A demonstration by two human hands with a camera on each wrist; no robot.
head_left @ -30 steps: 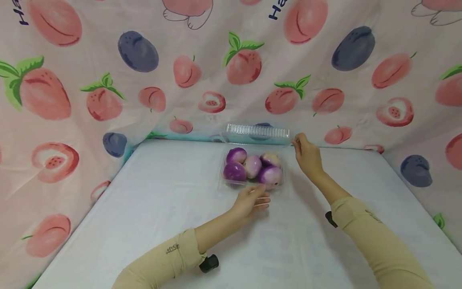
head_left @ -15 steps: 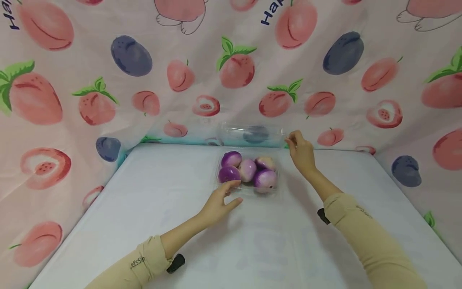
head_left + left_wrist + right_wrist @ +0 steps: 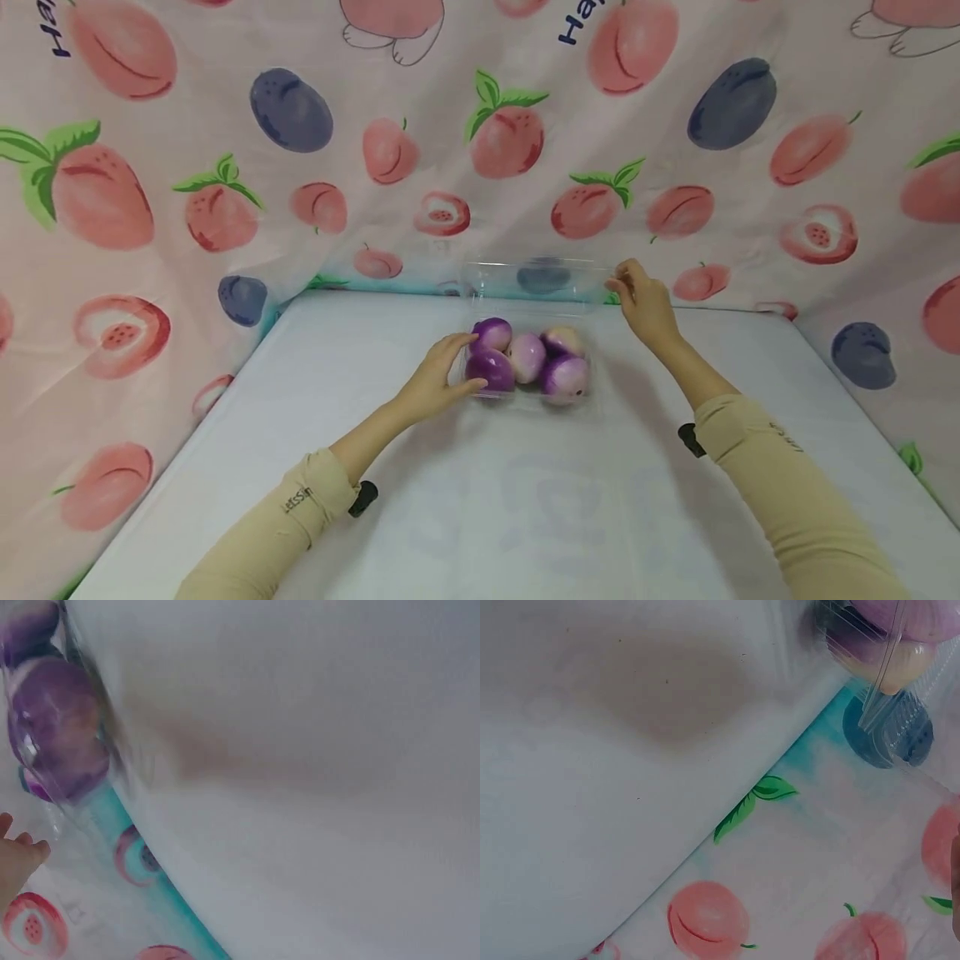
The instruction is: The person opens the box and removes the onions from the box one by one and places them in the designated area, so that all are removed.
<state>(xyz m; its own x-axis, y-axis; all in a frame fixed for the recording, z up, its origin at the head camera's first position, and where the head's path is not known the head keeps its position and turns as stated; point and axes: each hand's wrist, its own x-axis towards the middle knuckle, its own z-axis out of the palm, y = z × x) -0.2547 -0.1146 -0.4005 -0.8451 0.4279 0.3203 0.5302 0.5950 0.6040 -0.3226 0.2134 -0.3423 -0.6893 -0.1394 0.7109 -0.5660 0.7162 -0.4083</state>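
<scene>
In the head view a clear plastic clamshell box (image 3: 528,393) stands near the back of the table, its hinged lid (image 3: 495,283) raised against the backdrop. Inside sit several glossy, round purple-and-white vegetables (image 3: 527,358); their exact kind is unclear. My left hand (image 3: 435,379) is at the box's front left corner, fingers extended along the left side and thumb at the front. With thumb and fingertips, my right hand (image 3: 645,307) pinches the lid's right edge. In the left wrist view fingertips (image 3: 26,859) show at the left edge. Only a sliver of a hand appears in the right wrist view.
A white cloth covers the table (image 3: 375,350). Close behind it hangs a fruit-printed fabric backdrop (image 3: 442,125), which also runs along both sides. A dark wrist camera (image 3: 363,498) sits under the left sleeve, another (image 3: 692,440) under the right.
My left hand has moved from the middle of the box's front edge to its front left corner. My right hand stays on the lid, whose tilt has changed. The head view has shifted slightly.
</scene>
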